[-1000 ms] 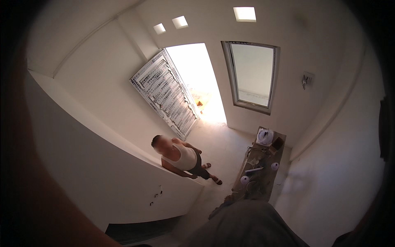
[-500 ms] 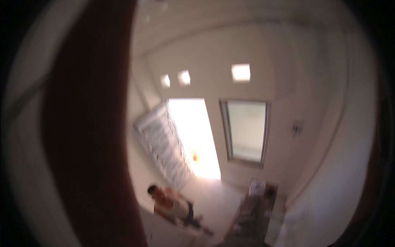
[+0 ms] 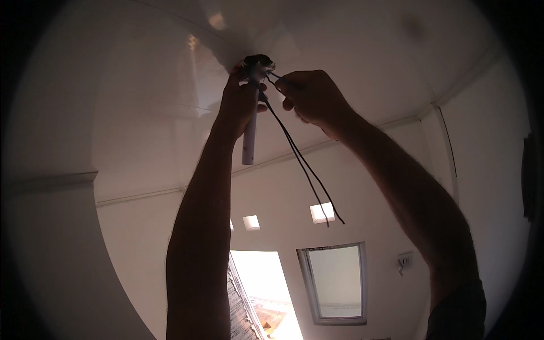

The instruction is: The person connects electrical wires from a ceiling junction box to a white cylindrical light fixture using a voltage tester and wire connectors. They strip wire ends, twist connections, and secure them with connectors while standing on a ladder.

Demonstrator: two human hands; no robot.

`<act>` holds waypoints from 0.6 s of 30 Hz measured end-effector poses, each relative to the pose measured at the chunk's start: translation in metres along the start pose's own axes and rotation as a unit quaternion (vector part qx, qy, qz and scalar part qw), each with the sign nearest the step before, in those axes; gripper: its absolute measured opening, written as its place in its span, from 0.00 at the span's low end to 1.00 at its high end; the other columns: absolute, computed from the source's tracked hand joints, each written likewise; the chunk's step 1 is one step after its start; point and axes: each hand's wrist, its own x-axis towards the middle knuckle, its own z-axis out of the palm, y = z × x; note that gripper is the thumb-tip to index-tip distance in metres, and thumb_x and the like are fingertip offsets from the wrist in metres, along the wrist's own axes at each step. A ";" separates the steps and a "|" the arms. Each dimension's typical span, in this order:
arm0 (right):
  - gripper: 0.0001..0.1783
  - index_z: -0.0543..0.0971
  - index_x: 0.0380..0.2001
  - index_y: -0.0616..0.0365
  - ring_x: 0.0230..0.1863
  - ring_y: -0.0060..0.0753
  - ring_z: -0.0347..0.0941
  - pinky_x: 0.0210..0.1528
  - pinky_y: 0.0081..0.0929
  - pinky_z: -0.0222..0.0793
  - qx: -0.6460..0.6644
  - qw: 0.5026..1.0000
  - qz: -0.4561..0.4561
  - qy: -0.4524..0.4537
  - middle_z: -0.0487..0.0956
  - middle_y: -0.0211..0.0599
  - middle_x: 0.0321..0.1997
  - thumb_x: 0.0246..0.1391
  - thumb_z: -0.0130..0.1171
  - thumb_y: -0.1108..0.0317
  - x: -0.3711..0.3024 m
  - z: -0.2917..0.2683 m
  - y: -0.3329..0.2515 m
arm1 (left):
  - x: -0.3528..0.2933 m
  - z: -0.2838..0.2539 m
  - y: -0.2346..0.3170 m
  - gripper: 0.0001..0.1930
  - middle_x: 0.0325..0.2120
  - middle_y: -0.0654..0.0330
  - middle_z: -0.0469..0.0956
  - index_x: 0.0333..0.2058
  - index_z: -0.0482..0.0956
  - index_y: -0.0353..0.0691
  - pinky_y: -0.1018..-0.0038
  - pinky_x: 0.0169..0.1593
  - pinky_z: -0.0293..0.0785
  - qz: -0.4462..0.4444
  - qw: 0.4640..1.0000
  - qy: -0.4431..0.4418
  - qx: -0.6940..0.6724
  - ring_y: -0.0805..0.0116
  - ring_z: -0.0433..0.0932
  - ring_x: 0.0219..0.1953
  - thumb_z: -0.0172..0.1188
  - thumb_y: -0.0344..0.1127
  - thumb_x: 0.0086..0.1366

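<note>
Both my arms reach up to a dark ceiling mount. A pale tube, like a fan's downrod, hangs straight down from it. My left hand is closed round the tube's upper part, just under the mount. To its right, my right hand is closed in a pinch beside the mount. A thin, dark piece shows between its fingertips and the mount; whether it is a wire or a slim tool I cannot tell. Two long black wires dangle from the mount between my forearms, their lower ends loose.
The smooth, pale ceiling spreads around the mount. On the far wall are a bright doorway, a framed window, small square openings and a small wall fitting. A wall edge juts out at the left.
My view has tilted up from the room to the ceiling. Both hands now show at the mount; before, only a blurred arm crossed the left. The person by the doorway is out of view.
</note>
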 end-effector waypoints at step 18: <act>0.23 0.82 0.27 0.64 0.32 0.43 0.78 0.38 0.42 0.75 -0.256 0.946 -0.187 0.066 0.79 0.46 0.28 0.61 0.58 0.51 0.001 -0.015 -0.007 | 0.014 0.003 0.009 0.20 0.30 0.63 0.73 0.51 0.73 0.42 0.78 0.31 0.73 0.022 0.999 -0.022 0.038 0.75 0.73 0.24 0.42 0.51 0.76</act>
